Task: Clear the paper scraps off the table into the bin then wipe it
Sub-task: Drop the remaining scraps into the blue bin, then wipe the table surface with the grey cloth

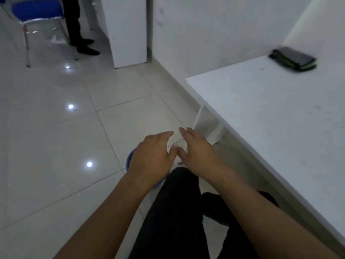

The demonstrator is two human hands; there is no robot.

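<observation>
My left hand (152,156) and my right hand (196,154) are held out side by side over the floor, left of the table, palms down with fingers straight and nothing in them. Below my left hand a blue bin (129,159) stands on the tiles; only a sliver of its rim shows. A small white scrap (180,162) shows between the hands, low down. The white table (270,109) fills the right side; no scraps show on its top.
A dark folded cloth (294,59) lies at the table's far corner by the wall. My dark-trousered legs (179,212) are below the hands. Farther back stand a blue chair (37,12), another person's legs (78,28) and a white cabinet (127,30).
</observation>
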